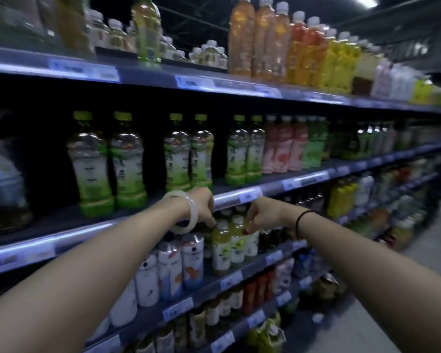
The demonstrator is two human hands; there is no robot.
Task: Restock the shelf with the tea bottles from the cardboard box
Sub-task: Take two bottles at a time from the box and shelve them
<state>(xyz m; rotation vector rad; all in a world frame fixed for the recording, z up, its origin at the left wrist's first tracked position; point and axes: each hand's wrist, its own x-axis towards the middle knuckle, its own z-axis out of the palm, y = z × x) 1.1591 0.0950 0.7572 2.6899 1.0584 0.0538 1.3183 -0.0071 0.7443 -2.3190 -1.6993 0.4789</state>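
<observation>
Under both hands, pale yellow-green tea bottles with white caps (222, 247) stand on the grey shelf (229, 277); left hand (201, 203) pinches one cap, right hand (261, 215) another; placing step, judging by this; cardboard box out of view, remainder unknown.

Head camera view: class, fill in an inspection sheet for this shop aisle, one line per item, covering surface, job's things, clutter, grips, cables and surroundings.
Surface: shelf rail with price tags, stocked rows above and below.
Job's things: small yellow-green tea bottles upright on the lower shelf; cardboard box not in view.
Clutter: nothing seen.
Grips: left hand, white bangle on its wrist, fingers down at the bottle caps; right hand pinching a bottle top; picture blurred.
Cables: nothing seen.
Surroundings: tall green-label bottles above, aisle floor to the right.
</observation>
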